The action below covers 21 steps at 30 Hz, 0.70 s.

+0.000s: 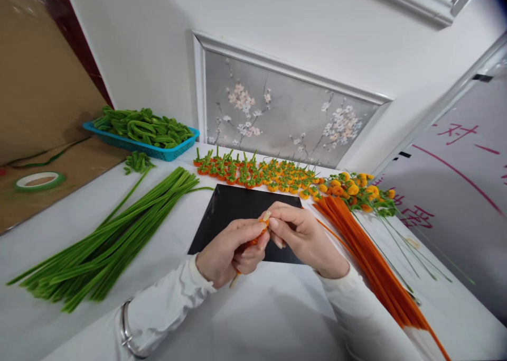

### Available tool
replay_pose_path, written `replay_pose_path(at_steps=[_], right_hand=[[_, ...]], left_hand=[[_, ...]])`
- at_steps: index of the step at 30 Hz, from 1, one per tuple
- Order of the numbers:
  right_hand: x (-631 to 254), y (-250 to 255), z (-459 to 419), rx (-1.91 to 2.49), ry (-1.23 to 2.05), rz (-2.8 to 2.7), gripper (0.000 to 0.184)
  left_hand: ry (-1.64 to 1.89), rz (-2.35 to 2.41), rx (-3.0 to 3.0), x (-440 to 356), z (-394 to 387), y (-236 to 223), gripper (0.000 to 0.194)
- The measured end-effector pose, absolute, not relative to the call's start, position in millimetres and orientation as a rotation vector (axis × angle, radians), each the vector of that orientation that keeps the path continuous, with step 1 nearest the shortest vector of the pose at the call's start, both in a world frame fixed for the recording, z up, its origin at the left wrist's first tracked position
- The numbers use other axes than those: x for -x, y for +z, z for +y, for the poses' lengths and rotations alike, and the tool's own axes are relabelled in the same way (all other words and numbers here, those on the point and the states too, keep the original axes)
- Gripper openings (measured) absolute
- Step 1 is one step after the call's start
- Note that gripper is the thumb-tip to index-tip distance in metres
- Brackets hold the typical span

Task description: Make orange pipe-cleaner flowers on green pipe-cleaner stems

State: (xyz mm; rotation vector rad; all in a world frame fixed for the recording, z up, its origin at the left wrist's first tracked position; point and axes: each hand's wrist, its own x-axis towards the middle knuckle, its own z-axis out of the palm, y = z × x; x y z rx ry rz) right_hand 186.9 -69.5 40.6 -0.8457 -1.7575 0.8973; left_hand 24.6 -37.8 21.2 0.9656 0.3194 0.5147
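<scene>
My left hand (233,247) is closed around a thin pale stick (267,215) that has orange pipe cleaner (258,238) coiled about it. The stick's blunt tip pokes out above the fingers and its other end shows below the fist. With thumb and forefinger together, my right hand (309,239) pinches at the orange coil beside the tip; the exact pinch point is hidden by the fingers. Both hands are above the near part of a black mat (214,207).
Green pipe cleaners (130,239) lie at left, an orange bundle (356,255) at right. Behind the mat stand rows of small orange and yellow flower heads (253,173). A blue basket (170,152) holds green pieces; finished-looking flowers (356,189) and a tape roll (39,181) lie around.
</scene>
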Motion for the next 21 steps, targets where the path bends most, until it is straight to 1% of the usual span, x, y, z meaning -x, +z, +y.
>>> replay_pose_path(at_steps=[7, 13, 18, 21], right_hand=[[-184.1, 41.6, -72.4, 0.926, 0.715, -1.822, 0.024], [-185.7, 47.4, -74.6, 0.977, 0.626, -1.911, 0.029], [-184.5, 41.2, -75.6, 1.049, 0.693, -1.890, 0.016], [-182.4, 37.3, -76.0, 1.095, 0.694, -1.853, 0.015]], left_hand=[[0.570, 0.317, -1.004, -25.5, -38.6, 19.7, 0.034], [0.581, 0.335, -1.022, -27.5, -40.1, 19.1, 0.034], [0.609, 0.376, -1.005, -30.5, -40.8, 17.6, 0.030], [0.625, 0.395, -0.976, -31.8, -40.6, 17.3, 0.030]])
